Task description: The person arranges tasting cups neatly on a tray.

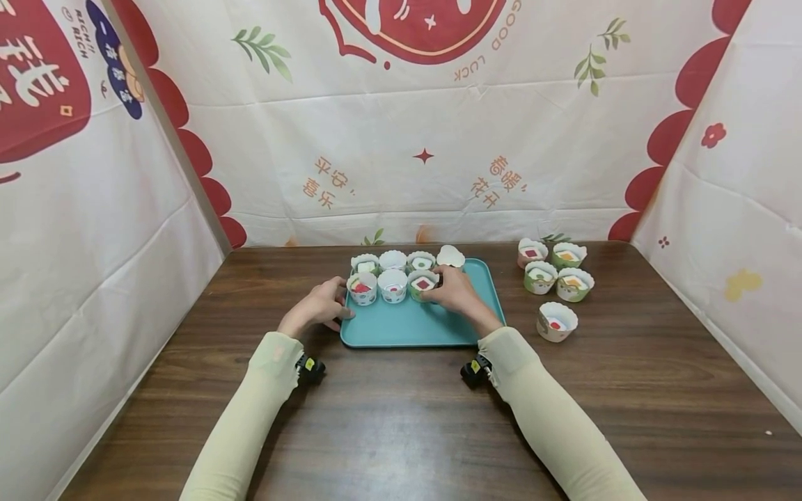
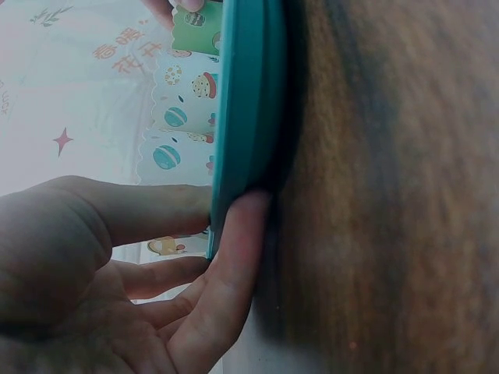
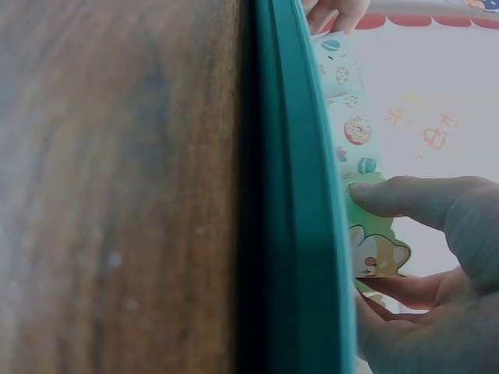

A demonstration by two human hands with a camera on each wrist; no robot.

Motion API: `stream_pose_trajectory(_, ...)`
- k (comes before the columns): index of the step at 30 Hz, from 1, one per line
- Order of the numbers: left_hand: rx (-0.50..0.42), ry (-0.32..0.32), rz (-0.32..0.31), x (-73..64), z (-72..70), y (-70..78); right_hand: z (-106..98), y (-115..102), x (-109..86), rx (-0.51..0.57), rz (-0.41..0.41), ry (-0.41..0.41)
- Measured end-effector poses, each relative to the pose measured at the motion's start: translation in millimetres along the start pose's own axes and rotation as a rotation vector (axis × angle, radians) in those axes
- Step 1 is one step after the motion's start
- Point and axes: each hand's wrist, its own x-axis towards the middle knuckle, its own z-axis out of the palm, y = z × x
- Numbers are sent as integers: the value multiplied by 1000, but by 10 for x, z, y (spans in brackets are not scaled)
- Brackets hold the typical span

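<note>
My right hand pinches a green paper baking cup with an animal face on its side, thumb on one side and fingers on the other. This cup sits at the right end of the front row on the teal tray and holds a white piece with a dark red square. At the tray's left edge, my left hand grips the rim, one finger low against its underside in the left wrist view. Left of the green cup stand a white cup and another white cup with red pieces inside.
Behind, on the tray, is a second row of cups, including a green one and a plain white one. Several more filled cups stand right of the tray, the nearest a white cup. A printed cloth hangs behind the table.
</note>
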Motion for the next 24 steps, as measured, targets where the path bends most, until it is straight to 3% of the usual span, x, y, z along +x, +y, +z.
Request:
stream_pose_trajectory(13, 21, 10, 5, -19, 6, 10, -166, -162, -102, -7, 58, -75)
stream_pose_trajectory(19, 29, 9, 7, -16, 14, 15, -269, -243, -202, -29, 23, -139)
stream_pose_trajectory(24, 31, 12, -7, -10, 21, 20, -311, -246, -240, -25, 10, -140)
